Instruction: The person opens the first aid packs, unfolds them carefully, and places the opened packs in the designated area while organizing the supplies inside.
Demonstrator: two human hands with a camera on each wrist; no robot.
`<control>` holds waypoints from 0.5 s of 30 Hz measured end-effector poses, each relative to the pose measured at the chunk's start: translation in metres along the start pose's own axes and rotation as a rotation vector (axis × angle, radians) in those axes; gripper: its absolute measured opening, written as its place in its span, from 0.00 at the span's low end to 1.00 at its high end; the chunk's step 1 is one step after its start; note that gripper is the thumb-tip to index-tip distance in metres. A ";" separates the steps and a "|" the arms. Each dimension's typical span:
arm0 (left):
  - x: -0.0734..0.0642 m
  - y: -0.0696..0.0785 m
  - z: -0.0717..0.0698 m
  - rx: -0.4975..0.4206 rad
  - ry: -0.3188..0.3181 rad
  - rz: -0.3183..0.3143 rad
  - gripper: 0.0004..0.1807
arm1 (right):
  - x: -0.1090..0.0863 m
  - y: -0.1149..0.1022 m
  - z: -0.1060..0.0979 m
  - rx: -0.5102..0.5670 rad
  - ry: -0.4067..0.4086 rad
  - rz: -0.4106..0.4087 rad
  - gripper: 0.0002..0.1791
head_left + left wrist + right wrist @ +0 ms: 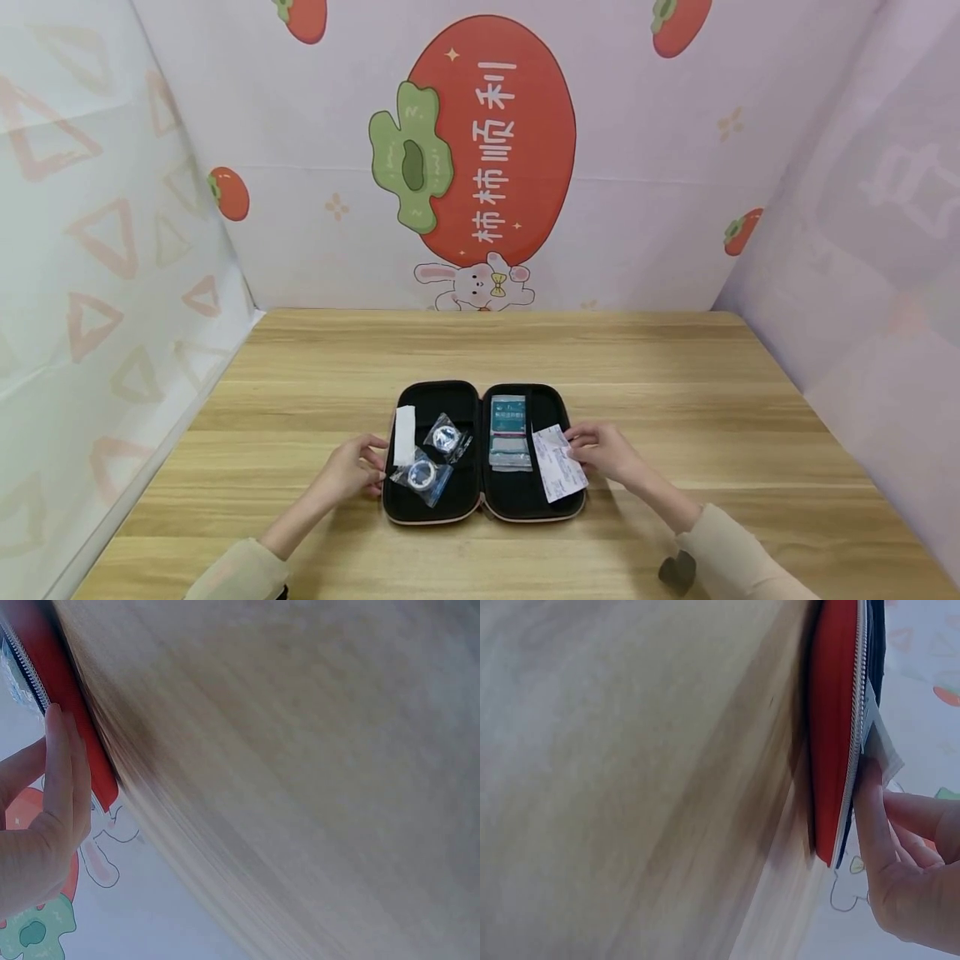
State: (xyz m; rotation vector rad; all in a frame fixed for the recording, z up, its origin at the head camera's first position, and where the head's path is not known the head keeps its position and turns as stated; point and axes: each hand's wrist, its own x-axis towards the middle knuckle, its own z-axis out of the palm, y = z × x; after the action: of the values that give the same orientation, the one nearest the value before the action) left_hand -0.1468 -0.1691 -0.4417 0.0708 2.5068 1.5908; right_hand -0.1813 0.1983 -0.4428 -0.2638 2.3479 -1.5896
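Note:
An open zip case with a black lining and red outside lies flat, its two halves side by side. My left hand touches its left edge; in the left wrist view the fairly straight fingers rest against the red side by the zip. At the right half, my right hand pinches a white printed paper packet that lies slanted inside. The left half holds a folded white strip and two clear bags with round rolls, an upper bag and a lower bag. Teal sachets lie beside the packet.
The case stands on a wood-grain table. Printed cloth walls rise behind it and on both sides. A dark heart-shaped thing shows near the right sleeve.

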 end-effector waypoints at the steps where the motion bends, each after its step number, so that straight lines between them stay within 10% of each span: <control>1: 0.000 0.000 0.000 -0.001 0.000 0.000 0.22 | 0.000 0.000 0.001 0.003 0.002 -0.007 0.14; 15: -0.001 0.000 0.000 0.001 0.002 0.006 0.22 | 0.003 -0.001 0.027 0.146 -0.050 0.047 0.14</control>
State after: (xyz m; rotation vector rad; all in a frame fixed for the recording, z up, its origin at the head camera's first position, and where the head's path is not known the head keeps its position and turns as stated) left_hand -0.1463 -0.1689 -0.4414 0.0775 2.5115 1.5922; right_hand -0.1749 0.1738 -0.4519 -0.2116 2.1721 -1.7013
